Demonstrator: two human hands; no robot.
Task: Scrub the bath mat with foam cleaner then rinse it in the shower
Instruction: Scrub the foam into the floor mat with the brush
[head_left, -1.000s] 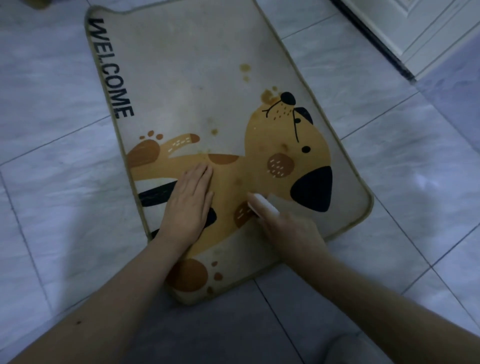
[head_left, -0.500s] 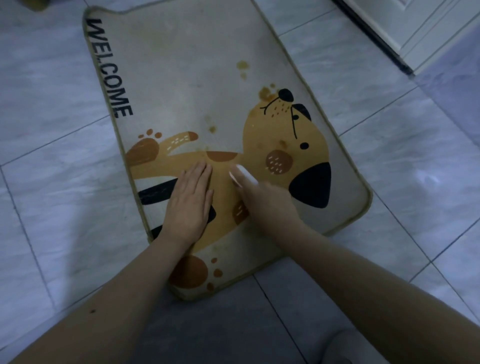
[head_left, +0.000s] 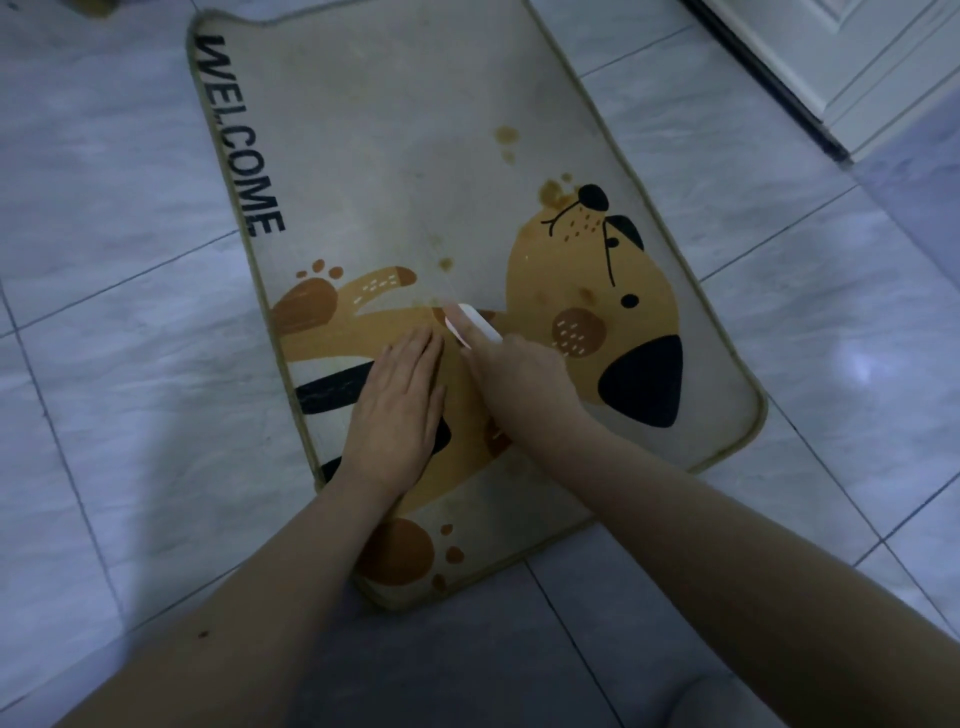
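Beige bath mat (head_left: 395, 156) sits flat under both hands: left hand (head_left: 400, 410) pressed down, fingers straight, right hand (head_left: 519, 374) right beside it gripping a white brush (head_left: 480, 325).

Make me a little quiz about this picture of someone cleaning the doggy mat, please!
1. True or false: the left hand lies flat on the bath mat.
2. What does the right hand hold? A) a sponge B) a white brush C) a towel
3. Fill in: the word printed along the mat's edge is ____.

Key:
1. True; its fingers are straight, pressing the mat down.
2. B; the right hand's grip is around it, with the white end poking out over the dog's body.
3. WELCOME.
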